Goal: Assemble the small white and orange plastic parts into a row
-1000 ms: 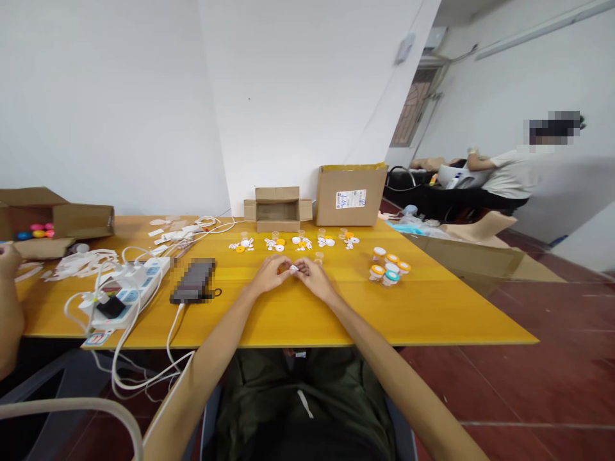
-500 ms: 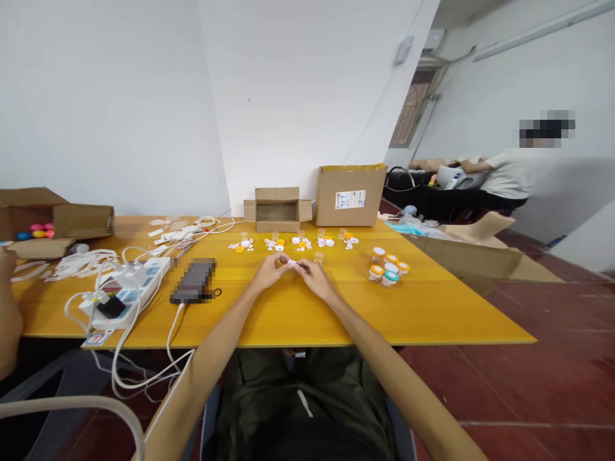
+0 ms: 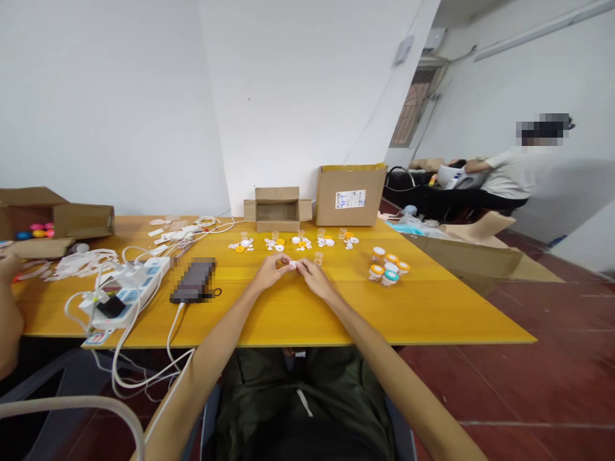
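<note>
Above the middle of the table my left hand (image 3: pixel 272 271) and my right hand (image 3: pixel 310 274) meet, fingertips pinched on one small white part (image 3: pixel 293 263) with dark marks. Its exact kind is too small to tell. Just beyond the right fingers stands a small clear cup (image 3: pixel 318 258). Farther back runs a row of little groups, each with a clear cup (image 3: pixel 275 235), small white pieces and orange or white round lids (image 3: pixel 240 249). To the right, several clear jars with orange, white and teal lids (image 3: pixel 390 275) stand close together.
An open small carton (image 3: pixel 277 214) and a larger cardboard box (image 3: pixel 350 195) stand against the wall. On the left lie a phone (image 3: pixel 195 280), a power strip (image 3: pixel 137 291) with cables, and a box of coloured balls (image 3: pixel 86 221). Another person's arm (image 3: pixel 8 314) shows at far left; a person (image 3: pixel 512 173) sits at right.
The small white part has turned slightly between my fingertips; both hands stay in almost the same place. At far left the other person's hand has shifted. The seated person has moved a little.
</note>
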A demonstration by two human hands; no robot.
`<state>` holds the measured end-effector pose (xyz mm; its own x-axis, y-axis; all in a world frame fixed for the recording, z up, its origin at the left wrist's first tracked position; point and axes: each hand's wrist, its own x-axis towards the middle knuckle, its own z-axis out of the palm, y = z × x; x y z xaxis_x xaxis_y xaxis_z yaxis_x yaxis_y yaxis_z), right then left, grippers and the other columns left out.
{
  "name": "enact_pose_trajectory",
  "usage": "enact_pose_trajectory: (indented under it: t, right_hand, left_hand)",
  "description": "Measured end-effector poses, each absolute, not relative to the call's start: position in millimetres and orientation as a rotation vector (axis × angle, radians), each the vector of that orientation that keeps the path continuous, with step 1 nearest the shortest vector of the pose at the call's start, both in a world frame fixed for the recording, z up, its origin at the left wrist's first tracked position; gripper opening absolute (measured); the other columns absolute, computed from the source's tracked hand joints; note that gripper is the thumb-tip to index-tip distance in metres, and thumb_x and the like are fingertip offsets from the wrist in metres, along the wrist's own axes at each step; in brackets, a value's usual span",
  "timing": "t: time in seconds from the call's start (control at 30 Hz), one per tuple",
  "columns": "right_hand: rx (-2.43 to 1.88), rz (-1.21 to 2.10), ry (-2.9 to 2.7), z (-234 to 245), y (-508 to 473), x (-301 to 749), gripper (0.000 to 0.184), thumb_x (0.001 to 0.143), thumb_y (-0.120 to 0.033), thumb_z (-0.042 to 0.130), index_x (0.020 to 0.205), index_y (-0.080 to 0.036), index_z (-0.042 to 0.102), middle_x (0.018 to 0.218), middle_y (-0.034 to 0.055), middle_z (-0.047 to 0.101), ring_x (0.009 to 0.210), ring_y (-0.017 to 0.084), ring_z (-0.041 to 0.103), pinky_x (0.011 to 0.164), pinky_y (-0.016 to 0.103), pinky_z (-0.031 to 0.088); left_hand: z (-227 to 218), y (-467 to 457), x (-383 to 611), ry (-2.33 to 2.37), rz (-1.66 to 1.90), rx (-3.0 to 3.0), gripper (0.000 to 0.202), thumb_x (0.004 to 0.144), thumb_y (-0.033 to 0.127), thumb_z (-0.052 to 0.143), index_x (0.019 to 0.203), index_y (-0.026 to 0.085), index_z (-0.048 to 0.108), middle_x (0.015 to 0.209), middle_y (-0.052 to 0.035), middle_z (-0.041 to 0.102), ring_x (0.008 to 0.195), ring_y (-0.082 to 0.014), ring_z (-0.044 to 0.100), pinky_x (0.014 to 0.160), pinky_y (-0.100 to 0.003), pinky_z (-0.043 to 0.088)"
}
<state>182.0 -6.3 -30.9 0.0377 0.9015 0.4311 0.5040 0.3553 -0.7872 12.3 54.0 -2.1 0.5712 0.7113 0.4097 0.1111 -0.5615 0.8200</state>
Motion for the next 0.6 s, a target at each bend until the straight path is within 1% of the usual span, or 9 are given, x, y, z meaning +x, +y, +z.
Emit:
enact_pose_trajectory:
  t: [0.17,0.43,0.6]
  right_hand:
    - [-1.311,0.473,-1.638,-32.9,-5.5,182.8,0.031,0.099,-0.044,0.043,0.075,-0.026,0.053,0.076,-0.0001,0.063,0.074,0.019,0.056,0.074,0.031,0.046]
    - [-1.377,0.453,-1.667,-35.8,-2.8,183.9,0.037,0.101,-0.043,0.038,0.070,-0.026,0.048,0.069,-0.0012,0.059,0.068,0.018,0.054,0.068,0.030,0.042]
    - [-1.388,0.477,-1.660,-36.7,-1.7,184.8,0.041,0.101,-0.048,0.037,0.070,-0.025,0.050,0.067,-0.0013,0.059,0.066,0.018,0.055,0.068,0.030,0.042]
  left_hand:
    - [-1.4,54.2,12.7,0.677,0.969,2.028,0.014,0.079,0.034,0.076,0.083,0.021,0.076,0.086,-0.0027,0.078,0.087,-0.0193,0.070,0.088,-0.031,0.054]
    - [-0.1,54.4,12.3,0.660,0.959,2.023,0.010,0.076,0.027,0.078,0.085,0.022,0.080,0.091,-0.0035,0.080,0.093,-0.0211,0.071,0.094,-0.034,0.053]
    - [1.9,53.9,12.2,0.662,0.949,2.019,0.012,0.075,0.022,0.077,0.086,0.022,0.080,0.093,-0.0037,0.080,0.094,-0.0217,0.071,0.096,-0.035,0.053]
